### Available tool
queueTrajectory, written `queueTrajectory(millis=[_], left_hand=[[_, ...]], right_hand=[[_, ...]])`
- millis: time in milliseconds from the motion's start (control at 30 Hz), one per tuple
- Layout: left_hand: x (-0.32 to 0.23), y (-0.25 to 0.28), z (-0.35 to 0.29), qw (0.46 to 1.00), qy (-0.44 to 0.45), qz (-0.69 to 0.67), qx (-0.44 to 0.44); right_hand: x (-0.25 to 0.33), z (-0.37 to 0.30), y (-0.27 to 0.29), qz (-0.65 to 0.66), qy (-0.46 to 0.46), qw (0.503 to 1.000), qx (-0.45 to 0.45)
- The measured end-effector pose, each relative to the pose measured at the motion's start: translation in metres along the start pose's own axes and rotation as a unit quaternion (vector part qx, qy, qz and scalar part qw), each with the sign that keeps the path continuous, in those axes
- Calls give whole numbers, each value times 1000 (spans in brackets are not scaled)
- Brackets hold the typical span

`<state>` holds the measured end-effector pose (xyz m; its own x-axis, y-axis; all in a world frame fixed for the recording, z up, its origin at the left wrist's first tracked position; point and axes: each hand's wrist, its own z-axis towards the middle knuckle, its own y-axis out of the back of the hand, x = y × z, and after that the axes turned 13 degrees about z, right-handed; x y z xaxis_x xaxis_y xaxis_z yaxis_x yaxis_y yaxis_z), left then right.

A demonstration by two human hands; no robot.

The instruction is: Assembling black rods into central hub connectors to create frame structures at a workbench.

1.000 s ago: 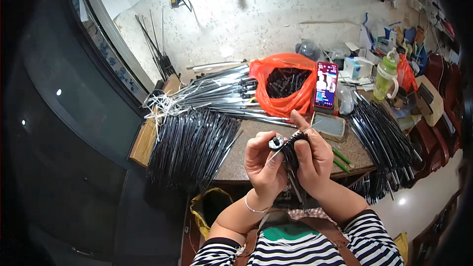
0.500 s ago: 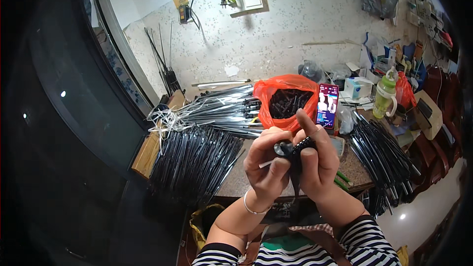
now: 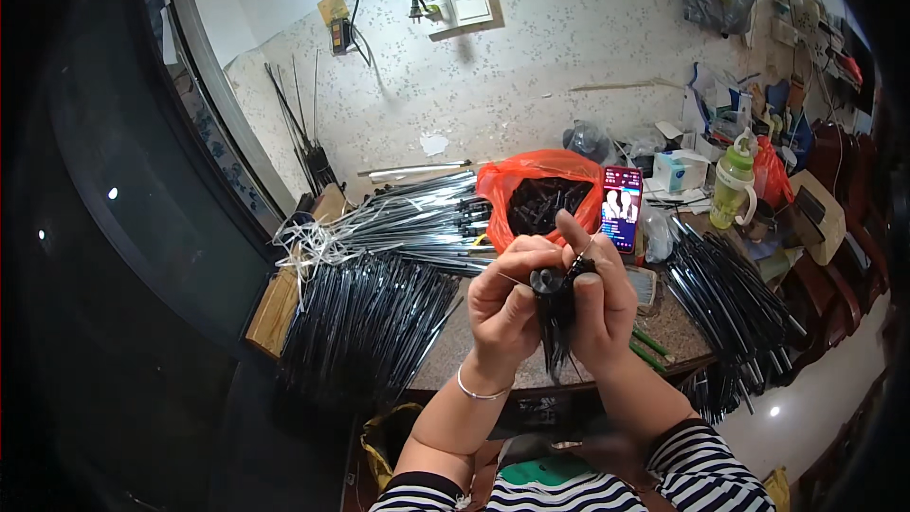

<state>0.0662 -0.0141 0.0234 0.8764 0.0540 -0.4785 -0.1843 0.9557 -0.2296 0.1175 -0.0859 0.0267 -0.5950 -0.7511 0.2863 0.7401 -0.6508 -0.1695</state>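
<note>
Both hands hold a black umbrella frame [image 3: 555, 315] above the near part of the table. Its round end, with a small hole, faces up toward me, and its dark ribs hang below. My left hand [image 3: 504, 308] closes round one side, its thumb just below the round end. A thin wire-like line sticks out by the left fingers. My right hand [image 3: 605, 313] pinches the other side with the thumb, its index finger raised; a fine wire appears to run near that finger. The palms hide much of the frame.
An orange plastic bag [image 3: 502, 192] of small black parts stands behind the hands, beside a lit phone [image 3: 621, 210]. Bundles of black ribs [image 3: 374, 318] and silver rods [image 3: 408, 213] lie left. More black frames [image 3: 735, 299] and a green bottle [image 3: 732, 185] are at right.
The held frame has turned, so its ribs show more below the hands. The white strip by my left thumb is no longer visible. The whole view has shifted slightly.
</note>
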Motion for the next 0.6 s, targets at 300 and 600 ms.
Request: queueTrajectory(millis=[300, 600], left_hand=[[4, -4, 0, 985, 86, -23, -147], [2, 9, -6, 876, -106, 459, -103]], right_hand=[[-4, -2, -9, -9, -121, 993, -8], [-5, -6, -11, -8, -129, 989, -70]])
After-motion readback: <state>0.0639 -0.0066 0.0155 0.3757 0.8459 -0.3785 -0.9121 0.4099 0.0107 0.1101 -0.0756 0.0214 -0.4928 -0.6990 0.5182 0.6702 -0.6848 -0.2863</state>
